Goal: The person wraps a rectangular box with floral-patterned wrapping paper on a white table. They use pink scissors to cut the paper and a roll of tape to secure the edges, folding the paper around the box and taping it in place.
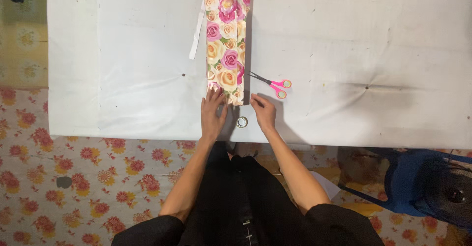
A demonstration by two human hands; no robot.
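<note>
The tabletop point(123, 78) is covered with a white, slightly padded sheet that shows faint creases, some small dark button dimples and a few grey smudges toward the right side. Below it the floor point(73, 177) is covered with a cream mat printed with red and orange flowers, and a blue plastic chair point(408, 182) stands at the lower right, partly under the edge of the table. On the tabletop lies a long box wrapped in floral paper point(226, 44), with pink and peach roses on a pale ground; it is a narrow rectangle and it runs away from the person, its near end close to the table edge. The paper looks smooth and a little glossy, with a folded seam along the right side. A thin white paper strip point(197, 29) lies just beside the box on its left. Scissors point(271, 83) with pink handles and dark blades lie on the right, the blade tips almost touching the box. A small round tape roll point(241, 122) sits near the table edge, between the two hands. The left hand point(213, 113) lies flat with the fingers spread, the fingertips pressing on the near end of the box, holding nothing. The right hand point(263, 110) has the fingers gently curled, touching the near right corner of the box; I cannot tell if it pinches the paper.
</note>
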